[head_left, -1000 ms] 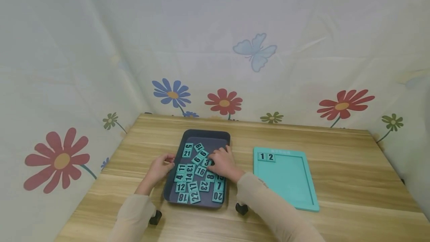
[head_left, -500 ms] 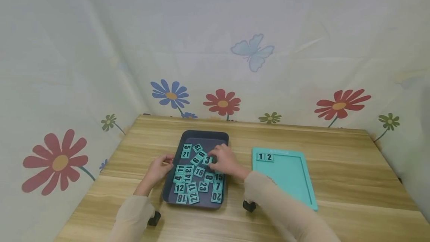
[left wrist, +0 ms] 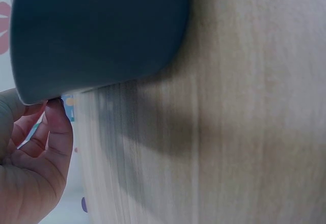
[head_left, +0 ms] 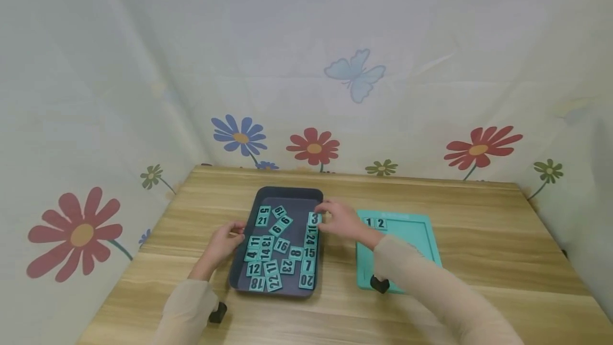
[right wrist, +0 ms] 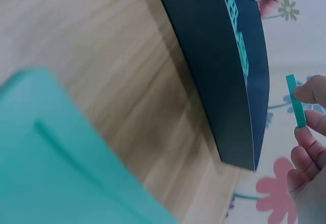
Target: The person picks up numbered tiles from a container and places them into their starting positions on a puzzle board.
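The 1 tile [head_left: 368, 222] and the 2 tile [head_left: 380, 223] are sitting side by side in the far left corner of the board [head_left: 416, 230]; that much looks done. The other tiles [head_left: 281, 245] are lying at mixed angles in the tray [head_left: 287, 192], so the work seems barely begun. The right hand [head_left: 341, 221] is pinching the 3 tile [head_left: 314, 218] between thumb and fingers, holding it by the tray's right rim, apart from the tray. Its numeral is reading upright in the head view; in the right wrist view the tile is showing edge-on, its long axis running steeply, the top leaning left. Which side of its face is longer, I cannot tell. The left hand [head_left: 223, 244] is pinching the tray's left rim.
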Available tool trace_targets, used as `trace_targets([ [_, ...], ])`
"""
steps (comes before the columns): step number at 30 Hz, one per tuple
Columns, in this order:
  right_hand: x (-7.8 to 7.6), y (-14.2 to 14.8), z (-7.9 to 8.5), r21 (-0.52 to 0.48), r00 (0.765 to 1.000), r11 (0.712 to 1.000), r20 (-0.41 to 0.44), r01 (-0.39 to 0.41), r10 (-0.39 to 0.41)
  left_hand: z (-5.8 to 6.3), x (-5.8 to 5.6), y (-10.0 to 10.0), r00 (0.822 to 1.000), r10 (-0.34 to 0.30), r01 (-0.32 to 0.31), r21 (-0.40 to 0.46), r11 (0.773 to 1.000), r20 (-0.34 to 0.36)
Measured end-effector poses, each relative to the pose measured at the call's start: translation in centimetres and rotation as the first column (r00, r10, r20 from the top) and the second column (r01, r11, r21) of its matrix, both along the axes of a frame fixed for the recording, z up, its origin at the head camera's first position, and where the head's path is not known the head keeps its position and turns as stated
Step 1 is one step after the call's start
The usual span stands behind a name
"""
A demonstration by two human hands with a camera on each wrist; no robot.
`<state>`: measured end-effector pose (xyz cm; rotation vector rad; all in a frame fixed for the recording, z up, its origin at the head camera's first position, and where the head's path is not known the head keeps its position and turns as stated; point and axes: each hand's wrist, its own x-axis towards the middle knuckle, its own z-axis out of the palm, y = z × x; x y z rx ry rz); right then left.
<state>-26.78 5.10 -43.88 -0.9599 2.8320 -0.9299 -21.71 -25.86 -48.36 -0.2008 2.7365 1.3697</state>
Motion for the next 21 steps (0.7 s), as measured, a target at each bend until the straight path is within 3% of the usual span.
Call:
trace_targets([
  [5, -0.3, 2.2, 0.5, -0.016, 1.000, 0.999, 0.012, 0.028, -0.028, 0.0, 0.0, 0.0, 1.000, -0.002, 0.002, 0.005, 1.000, -0.002],
  [12, -0.9, 6.0, -0.4, -0.024, 0.997, 0.997, -0.032, 0.069, -0.069, -0.1, -0.1, 0.0, 1.000, -0.009, 0.009, 0.002, 1.000, -0.007],
  [21, -1.4, 10.4, -1.5, -0.019, 0.992, 0.992, 0.011, 0.124, -0.124, -0.3, -0.2, 0.1, 1.000, -0.003, 0.003, -0.005, 1.000, -0.006],
])
